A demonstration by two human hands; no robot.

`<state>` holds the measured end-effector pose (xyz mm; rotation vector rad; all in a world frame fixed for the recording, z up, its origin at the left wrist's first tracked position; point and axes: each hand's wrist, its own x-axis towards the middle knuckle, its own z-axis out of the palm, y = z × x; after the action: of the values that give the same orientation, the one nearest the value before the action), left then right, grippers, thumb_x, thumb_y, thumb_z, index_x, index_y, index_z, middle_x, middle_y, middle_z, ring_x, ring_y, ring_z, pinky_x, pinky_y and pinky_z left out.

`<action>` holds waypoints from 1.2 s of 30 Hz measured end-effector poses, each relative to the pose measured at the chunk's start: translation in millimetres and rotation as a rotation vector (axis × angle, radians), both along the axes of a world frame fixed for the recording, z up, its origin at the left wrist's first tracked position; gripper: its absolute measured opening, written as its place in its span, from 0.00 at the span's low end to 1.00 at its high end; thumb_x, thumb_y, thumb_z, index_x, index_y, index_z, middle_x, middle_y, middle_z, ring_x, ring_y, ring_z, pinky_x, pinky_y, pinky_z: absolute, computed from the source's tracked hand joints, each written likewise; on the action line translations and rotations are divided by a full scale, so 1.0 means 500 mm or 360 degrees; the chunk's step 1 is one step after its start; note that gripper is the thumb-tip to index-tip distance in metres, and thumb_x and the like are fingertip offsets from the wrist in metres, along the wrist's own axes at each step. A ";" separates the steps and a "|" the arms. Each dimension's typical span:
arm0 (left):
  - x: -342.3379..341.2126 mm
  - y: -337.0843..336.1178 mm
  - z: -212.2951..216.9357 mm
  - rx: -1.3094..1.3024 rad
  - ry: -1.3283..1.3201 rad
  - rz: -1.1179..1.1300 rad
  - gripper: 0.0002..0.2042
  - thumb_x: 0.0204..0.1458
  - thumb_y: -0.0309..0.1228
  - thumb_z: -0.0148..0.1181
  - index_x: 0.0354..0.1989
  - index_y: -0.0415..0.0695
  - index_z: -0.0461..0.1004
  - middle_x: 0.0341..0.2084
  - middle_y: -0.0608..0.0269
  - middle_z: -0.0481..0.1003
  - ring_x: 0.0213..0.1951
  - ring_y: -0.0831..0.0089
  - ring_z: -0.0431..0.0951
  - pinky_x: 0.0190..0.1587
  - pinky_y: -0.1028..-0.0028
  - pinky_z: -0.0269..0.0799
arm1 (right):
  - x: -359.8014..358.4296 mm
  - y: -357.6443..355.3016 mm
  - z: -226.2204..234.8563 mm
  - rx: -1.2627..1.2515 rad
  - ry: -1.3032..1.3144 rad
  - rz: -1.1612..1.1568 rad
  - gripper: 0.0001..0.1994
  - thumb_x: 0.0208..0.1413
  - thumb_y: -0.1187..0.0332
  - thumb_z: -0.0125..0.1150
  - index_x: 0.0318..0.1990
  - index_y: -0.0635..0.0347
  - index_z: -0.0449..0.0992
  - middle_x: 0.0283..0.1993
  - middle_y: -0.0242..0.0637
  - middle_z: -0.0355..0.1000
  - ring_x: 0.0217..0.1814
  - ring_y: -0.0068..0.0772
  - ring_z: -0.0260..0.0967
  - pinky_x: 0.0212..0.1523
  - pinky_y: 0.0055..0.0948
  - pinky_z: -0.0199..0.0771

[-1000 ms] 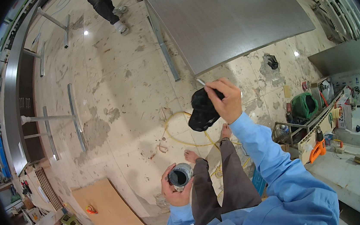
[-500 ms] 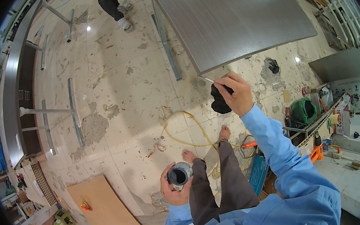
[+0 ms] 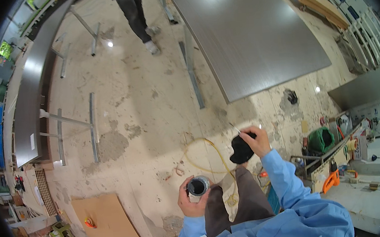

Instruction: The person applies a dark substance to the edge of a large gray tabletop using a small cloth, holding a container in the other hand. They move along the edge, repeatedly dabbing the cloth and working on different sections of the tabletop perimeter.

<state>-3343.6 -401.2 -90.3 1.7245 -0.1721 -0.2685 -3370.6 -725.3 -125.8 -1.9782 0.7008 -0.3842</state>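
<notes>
L hand (image 3: pixel 191 205) holds jar (image 3: pixel 198 186), R hand (image 3: pixel 259 142) thin stick (image 3: pixel 234 128) & blk cloth (image 3: pixel 241 150).

Stained floor (image 3: pixel 156 144) — yellow hose (image 3: pixel 214 146) on it

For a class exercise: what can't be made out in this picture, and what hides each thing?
All in the head view:
Inside of the container in the left hand: too dark to tell how full.
Tip of the thin stick in the right hand: too small and blurred.
Other person: upper body cut off by top edge.
Grey tabletop: far end cut off by top edge.
Blue box: partly behind right sleeve.
</notes>
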 end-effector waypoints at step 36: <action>1.054 -0.239 0.068 -0.0040 -0.0107 -0.0316 0.33 0.42 0.24 0.82 0.60 0.36 0.74 0.55 0.51 0.80 0.56 0.62 0.82 0.61 0.65 0.78 | 0.990 -0.417 0.032 -0.1317 0.0134 0.0972 0.07 0.59 0.69 0.70 0.39 0.52 0.75 0.45 0.37 0.68 0.53 0.45 0.63 0.54 0.47 0.66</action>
<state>-2816.6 -520.6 -56.4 1.6944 -0.3960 -0.3528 -2875.5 -933.7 -110.0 -2.8640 -0.0865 -0.2244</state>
